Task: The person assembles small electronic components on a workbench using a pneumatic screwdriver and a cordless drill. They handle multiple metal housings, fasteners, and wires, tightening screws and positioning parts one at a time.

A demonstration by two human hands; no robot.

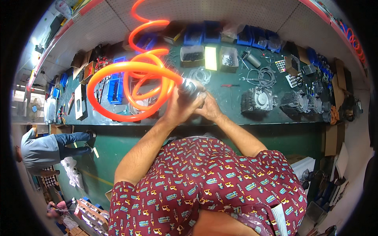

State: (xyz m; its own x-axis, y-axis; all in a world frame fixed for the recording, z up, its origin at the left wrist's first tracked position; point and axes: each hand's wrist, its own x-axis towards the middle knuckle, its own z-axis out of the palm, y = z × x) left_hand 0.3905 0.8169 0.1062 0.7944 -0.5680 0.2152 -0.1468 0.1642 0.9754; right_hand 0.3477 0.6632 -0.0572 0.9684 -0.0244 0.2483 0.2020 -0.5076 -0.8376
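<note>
An orange coiled air hose hangs down in loops over the bench and ends at a silvery metal fitting. My left hand is closed round the air tool beneath this fitting. Most of the tool is hidden by my fingers, so its exact kind does not show. Right beside it, my right hand has its fingers bent in against the left hand; what they grip is hidden. Both hands are above the bench's near edge. To their right lies a finned metal housing with a fan.
On the green bench lie a T-handle hex key, a coiled grey cable and more finned housings. Parts boxes and blue bins line the back. Another person is at the left.
</note>
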